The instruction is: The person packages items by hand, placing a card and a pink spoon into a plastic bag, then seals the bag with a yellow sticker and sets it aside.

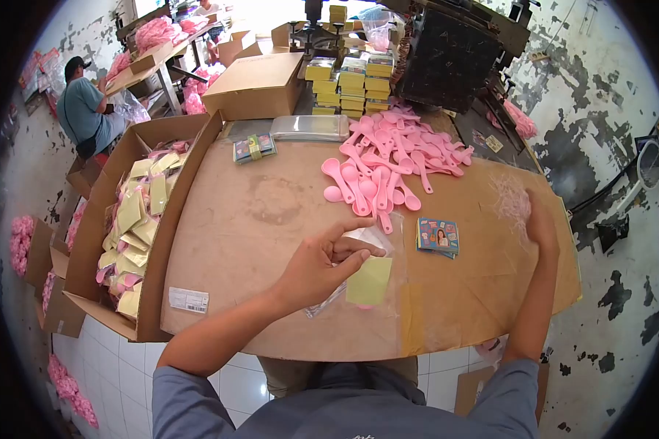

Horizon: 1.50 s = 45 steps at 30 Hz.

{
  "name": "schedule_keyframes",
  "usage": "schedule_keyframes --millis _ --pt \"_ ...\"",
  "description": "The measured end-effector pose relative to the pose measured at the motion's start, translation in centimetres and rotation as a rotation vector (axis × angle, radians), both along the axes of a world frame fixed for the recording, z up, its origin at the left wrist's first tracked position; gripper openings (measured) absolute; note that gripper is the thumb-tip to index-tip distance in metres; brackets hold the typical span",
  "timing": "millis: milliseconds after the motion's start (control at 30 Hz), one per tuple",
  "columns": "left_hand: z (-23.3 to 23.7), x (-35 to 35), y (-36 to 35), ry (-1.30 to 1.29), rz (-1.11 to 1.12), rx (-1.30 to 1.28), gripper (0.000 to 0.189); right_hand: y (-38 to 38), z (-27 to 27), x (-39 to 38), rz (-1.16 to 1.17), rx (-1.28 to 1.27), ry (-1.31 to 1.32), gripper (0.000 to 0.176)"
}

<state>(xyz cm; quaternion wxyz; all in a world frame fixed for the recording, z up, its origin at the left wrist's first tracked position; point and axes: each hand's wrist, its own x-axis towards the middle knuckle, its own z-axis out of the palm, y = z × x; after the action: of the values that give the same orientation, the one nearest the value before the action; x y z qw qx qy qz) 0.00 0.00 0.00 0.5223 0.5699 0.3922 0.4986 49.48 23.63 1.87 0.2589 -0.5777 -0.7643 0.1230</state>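
Observation:
My left hand (321,262) is over the middle of the table, its index finger stretched out and its thumb apart from it. Just beside the thumb lies a yellow card (370,282) on or in a clear plastic bag (397,241), with a bit of pink showing at its lower edge. At the right, my right hand (540,223) reaches to a crinkled heap of clear plastic (512,203); its fingertips are hard to make out. Between the hands sits a small stack of printed cards (438,236). Pink spoons (388,157) are piled beyond them.
An open carton (154,293) of packed yellow cards and pink spoons stands along the left. Behind are a banded card bundle (255,148), a clear plastic case (310,128), a closed box (252,84), stacked card bundles (351,80) and a dark machine (458,58). Another person (91,110) sits far left.

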Motion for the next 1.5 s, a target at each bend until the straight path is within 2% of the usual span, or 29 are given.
schedule_keyframes --millis 67,167,233,300,367,433,533,633,867,1033,1200,1333,1467,1500 --pt "-0.3 0.0 0.3 0.015 0.005 0.023 0.043 -1.1 -1.9 0.6 -0.166 0.606 -0.566 0.041" --pt "0.0 0.4 -0.3 -0.02 0.012 -0.058 0.04 -5.8 2.6 -5.5 -0.245 0.204 -0.235 0.037" --pt "-0.1 0.8 -0.2 -0.046 0.035 -0.043 0.04 -7.5 3.4 -10.2 0.001 0.17 -0.033 0.036" --pt "-0.1 0.9 0.0 -0.063 0.05 -0.041 0.039 -10.6 4.2 -16.0 0.281 -0.126 0.109 0.034" --pt "-0.2 0.9 0.2 -0.075 0.059 -0.059 0.038 -13.1 3.1 -20.8 0.663 -0.147 0.272 0.039" --pt "-0.2 0.7 0.4 -0.067 0.057 -0.055 0.037 -15.3 2.7 -24.7 0.806 -0.277 0.42 0.038" --pt "-0.2 0.5 0.5 -0.116 0.047 -0.053 0.036 -15.1 0.8 -26.4 0.778 -0.503 0.592 0.032" --pt "-0.6 0.2 0.6 -0.143 0.056 -0.025 0.033 -13.6 0.4 -26.5 0.81 -0.596 0.652 0.024" --pt "-0.7 0.2 0.8 -0.096 0.105 -0.098 0.023 -13.4 -0.3 -26.3 0.735 -0.645 0.81 0.017" --pt "-1.6 0.3 0.8 -0.088 0.144 -0.043 0.023 -12.9 -0.8 -25.9 0.738 -0.641 0.908 0.01" --pt "-1.8 -0.4 1.0 -0.024 0.122 0.022 0.023 -12.5 -0.7 -25.4 0.801 -0.569 0.849 0.015" --pt "-1.8 -1.0 1.1 -0.13 0.064 -0.043 0.025 -12.1 -0.1 -24.8 0.837 -0.49 0.694 0.014" --pt "-1.2 -0.9 1.2 -0.273 0.024 -0.124 0.026 -12.0 -0.2 -24.8 0.836 -0.521 0.727 0.012" --pt "-1.3 -0.8 1.2 -0.209 0.034 -0.108 0.026 -12.1 -0.2 -25.0 0.834 -0.512 0.723 0.012"
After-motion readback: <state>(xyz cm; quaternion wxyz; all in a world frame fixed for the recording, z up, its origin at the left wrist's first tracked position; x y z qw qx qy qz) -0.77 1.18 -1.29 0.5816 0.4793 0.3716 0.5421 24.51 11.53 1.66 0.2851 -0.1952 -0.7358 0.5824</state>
